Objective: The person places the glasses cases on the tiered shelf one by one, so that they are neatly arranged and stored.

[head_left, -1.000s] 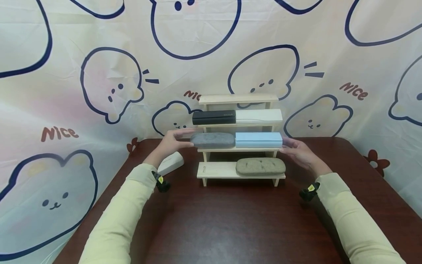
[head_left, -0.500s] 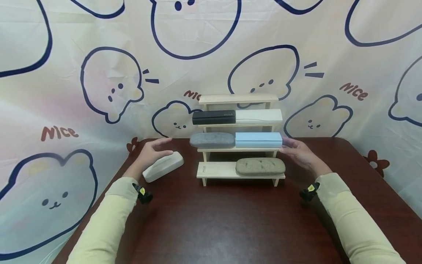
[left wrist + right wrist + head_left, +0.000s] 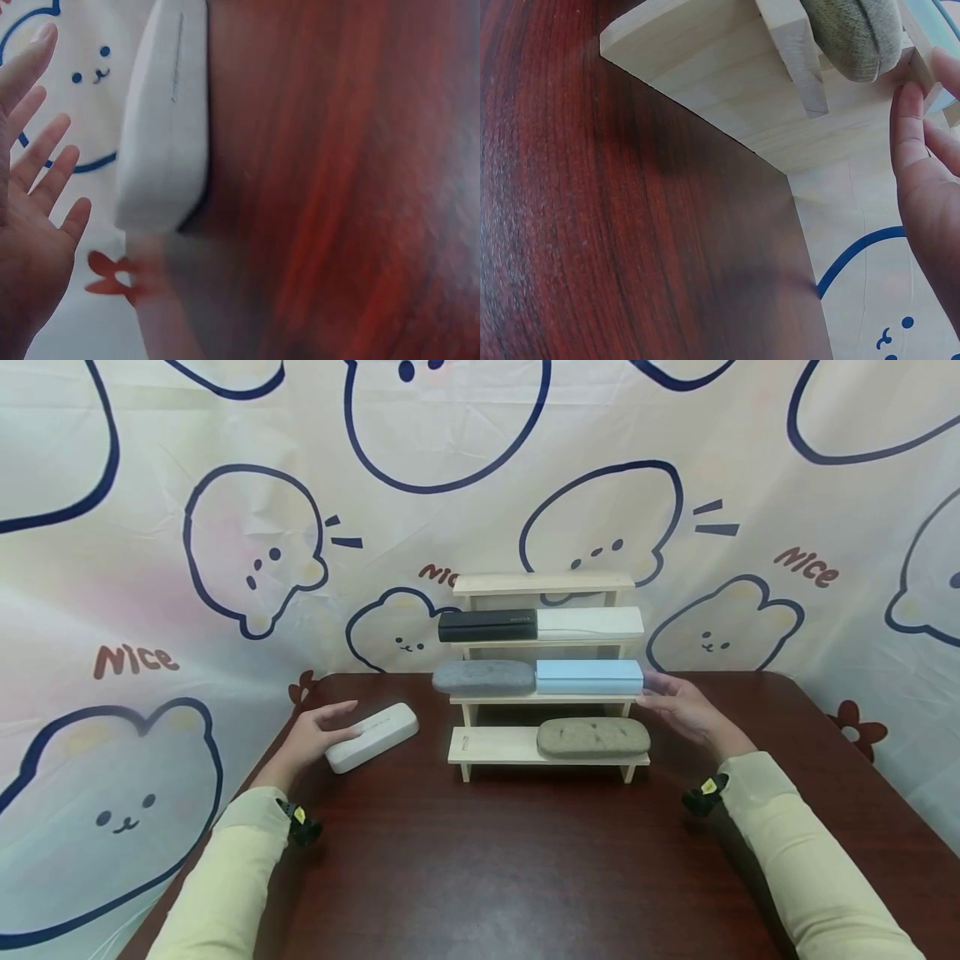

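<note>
A white glasses case (image 3: 372, 737) lies at a slant on the table, left of a stepped wooden rack (image 3: 491, 745). Beside its near end is my left hand (image 3: 309, 739); in the left wrist view its fingers are spread and hold nothing. My right hand (image 3: 678, 706) is at the right end of a light blue case (image 3: 588, 677), fingers fairly straight at the shelf end; part of the hand is hidden behind the case. A grey fuzzy case (image 3: 483, 678) stands left of the blue one. On the bottom step sits an olive fabric case (image 3: 592, 738).
A black case (image 3: 487, 626) and another white case (image 3: 589, 623) fill the step above. The rack's top step (image 3: 543, 583) is nearest the patterned cloth backdrop (image 3: 442, 435). The dark red-brown table (image 3: 487, 860) spreads in front of the rack.
My left hand has left the grey case's end and moved left and down to the white case on the table. The right hand has stayed in place.
</note>
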A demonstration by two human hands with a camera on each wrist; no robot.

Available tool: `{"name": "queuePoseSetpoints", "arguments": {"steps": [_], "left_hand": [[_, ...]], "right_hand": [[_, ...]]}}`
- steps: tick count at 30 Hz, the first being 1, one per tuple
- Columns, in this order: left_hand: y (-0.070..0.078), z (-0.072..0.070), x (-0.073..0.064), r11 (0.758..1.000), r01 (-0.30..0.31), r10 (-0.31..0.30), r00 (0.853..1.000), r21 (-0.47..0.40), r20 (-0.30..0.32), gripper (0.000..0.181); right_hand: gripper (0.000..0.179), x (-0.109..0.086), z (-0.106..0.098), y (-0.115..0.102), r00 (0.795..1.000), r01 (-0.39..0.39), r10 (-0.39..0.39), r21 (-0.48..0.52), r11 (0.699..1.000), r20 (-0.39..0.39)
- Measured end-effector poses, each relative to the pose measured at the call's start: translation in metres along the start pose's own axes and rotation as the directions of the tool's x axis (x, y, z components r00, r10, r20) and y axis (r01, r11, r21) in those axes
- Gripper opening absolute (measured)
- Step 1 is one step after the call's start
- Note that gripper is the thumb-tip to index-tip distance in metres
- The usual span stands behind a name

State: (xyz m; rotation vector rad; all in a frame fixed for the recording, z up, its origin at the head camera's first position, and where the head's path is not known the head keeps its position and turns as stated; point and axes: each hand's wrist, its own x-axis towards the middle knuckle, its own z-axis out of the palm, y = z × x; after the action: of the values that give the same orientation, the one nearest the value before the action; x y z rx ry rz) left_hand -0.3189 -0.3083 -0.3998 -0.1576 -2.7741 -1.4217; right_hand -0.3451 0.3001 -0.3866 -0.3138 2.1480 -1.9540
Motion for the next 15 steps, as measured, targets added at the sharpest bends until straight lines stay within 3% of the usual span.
{"name": "queuePoseSetpoints", "arguments": {"steps": [7, 15], "left_hand": [[-0.013, 0.002, -0.002, 0.999, 0.013, -0.014, 1.0, 0.044, 0.019, 0.073], [-0.027, 0.01, 0.003, 0.995, -0.014, 0.011, 0.999, 0.096, 0.033, 0.075]], "right_hand": [[0.083, 0.0, 0.0, 0.0, 1.0, 0.01, -0.01, -0.008, 1.0, 0.008], [0.082, 0.0, 0.0, 0.0, 0.999, 0.028, -0.028, -0.024, 0.999, 0.016]]}}
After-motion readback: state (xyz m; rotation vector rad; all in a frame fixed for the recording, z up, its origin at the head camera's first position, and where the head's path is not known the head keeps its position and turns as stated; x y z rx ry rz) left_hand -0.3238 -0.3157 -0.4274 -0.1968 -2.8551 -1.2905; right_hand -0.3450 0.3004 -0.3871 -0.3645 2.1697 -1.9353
